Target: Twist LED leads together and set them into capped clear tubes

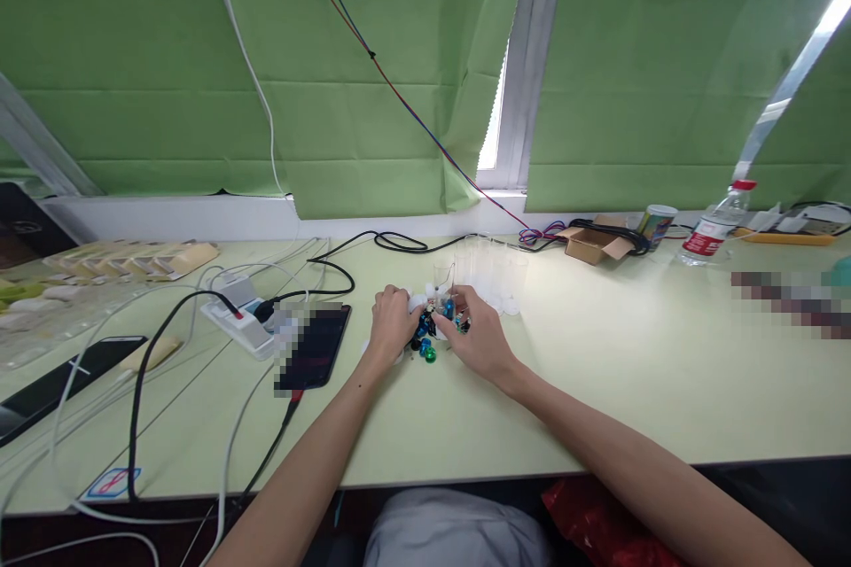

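My left hand (pixel 391 322) is curled at the left side of a pile of small parts, its fingertips partly hidden, so what it grips does not show. Opposite it, my right hand (pixel 482 337) has thumb and fingers closed around a small clear plastic container (pixel 441 276) with something blue inside. Between the hands lie small shiny blue and black pieces (pixel 424 344) and a green piece (pixel 431 355), too small to name. Several clear plastic cups (pixel 492 270) with white round bases or lids stand just behind my right hand.
A tablet or phone (pixel 323 345) lies left of my hands, near a white power strip (pixel 243 319) and many cables. Another dark phone (pixel 66 376) is farther left. Along the back stand a cardboard box (pixel 591 244), a can (pixel 657 224) and a water bottle (pixel 716 226).
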A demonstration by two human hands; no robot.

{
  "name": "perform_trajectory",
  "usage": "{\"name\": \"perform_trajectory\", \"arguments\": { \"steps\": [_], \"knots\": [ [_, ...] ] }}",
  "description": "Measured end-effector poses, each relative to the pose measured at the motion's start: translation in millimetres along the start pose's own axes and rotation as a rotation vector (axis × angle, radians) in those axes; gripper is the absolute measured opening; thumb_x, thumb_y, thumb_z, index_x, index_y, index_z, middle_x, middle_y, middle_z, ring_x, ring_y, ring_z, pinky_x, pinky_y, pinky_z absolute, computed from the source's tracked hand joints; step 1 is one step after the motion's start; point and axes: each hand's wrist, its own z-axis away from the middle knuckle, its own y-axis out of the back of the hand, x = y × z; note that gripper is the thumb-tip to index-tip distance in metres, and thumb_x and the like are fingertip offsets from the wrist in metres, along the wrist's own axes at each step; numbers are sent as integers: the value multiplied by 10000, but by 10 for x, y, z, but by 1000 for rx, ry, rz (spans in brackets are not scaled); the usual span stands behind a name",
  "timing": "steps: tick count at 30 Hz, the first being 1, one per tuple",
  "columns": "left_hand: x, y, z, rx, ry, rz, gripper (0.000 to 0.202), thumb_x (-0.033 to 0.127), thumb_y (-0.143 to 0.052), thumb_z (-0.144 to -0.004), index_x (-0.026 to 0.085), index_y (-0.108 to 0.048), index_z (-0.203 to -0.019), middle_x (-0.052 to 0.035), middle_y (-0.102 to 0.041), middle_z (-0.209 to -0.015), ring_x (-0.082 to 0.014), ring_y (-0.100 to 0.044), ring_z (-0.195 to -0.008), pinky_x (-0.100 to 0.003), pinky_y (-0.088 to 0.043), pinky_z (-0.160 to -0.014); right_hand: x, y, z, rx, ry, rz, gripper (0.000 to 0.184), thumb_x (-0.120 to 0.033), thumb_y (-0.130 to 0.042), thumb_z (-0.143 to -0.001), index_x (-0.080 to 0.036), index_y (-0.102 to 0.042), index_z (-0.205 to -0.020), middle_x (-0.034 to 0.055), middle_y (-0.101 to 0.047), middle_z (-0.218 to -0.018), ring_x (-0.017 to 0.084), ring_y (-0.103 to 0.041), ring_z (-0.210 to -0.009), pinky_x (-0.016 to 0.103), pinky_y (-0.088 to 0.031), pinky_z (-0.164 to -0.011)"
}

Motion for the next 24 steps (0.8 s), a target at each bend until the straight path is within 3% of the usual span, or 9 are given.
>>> {"name": "perform_trajectory", "arguments": {
  "steps": [6, 10, 13, 16, 20, 24],
  "knots": [
    [26, 34, -10, 166, -44, 205, 258, 345, -524, -849, 130, -642, -929, -157, -598, -1049, -316, -537, -1051, -412, -423, -910, 14, -9, -4, 11, 1, -1, 338, -349, -578, -862, -186, -488, -1144, 61, -619, -939, 184, -551, -804, 320, -463, -748],
    [48, 75, -38, 299, -57, 418, 266, 404, -538, -853, 160, -637, -889, -121, -630, -981, -267, -585, -982, -398, -431, -906, 29, -3, -4, 17, -18, 26, 326, -348, -547, -877, -186, -476, -1151, 73, -605, -952, 200, -551, -844, 340, -464, -768],
    [87, 113, -36, 337, -67, 577, 273, 433, -590, -820, 167, -647, -839, -110, -641, -966, -243, -615, -925, -380, -462, -874, 49, -4, -3, 13, -27, 24, 302, -319, -526, -886, -188, -465, -1150, 68, -598, -949, 198, -552, -837, 344, -465, -769],
    [137, 155, -12, 272, 9, 840, 316, 463, -656, -769, 149, -663, -805, -114, -657, -959, -223, -657, -837, -348, -510, -804, 66, -14, -4, 6, -42, -4, 312, -298, -519, -888, -192, -447, -1173, 68, -596, -973, 201, -567, -865, 349, -470, -786],
    [178, 204, 9, 66, 166, 1246, 341, 472, -731, -705, 138, -681, -751, -85, -679, -812, -237, -694, -817, -339, -528, -802, 59, -21, -3, -13, -68, -33, 334, -294, -507, -897, -196, -429, -1207, 75, -588, -1020, 195, -586, -844, 347, -482, -778],
    [201, 254, -3, 16, 227, 1539, 306, 410, -776, -671, 115, -693, -680, -55, -656, -729, -186, -694, -739, -313, -541, -833, 42, -9, 6, -31, -77, -20, 342, -309, -501, -903, -193, -429, -1216, 80, -586, -1024, 189, -587, -798, 347, -487, -757]
  ]
}}
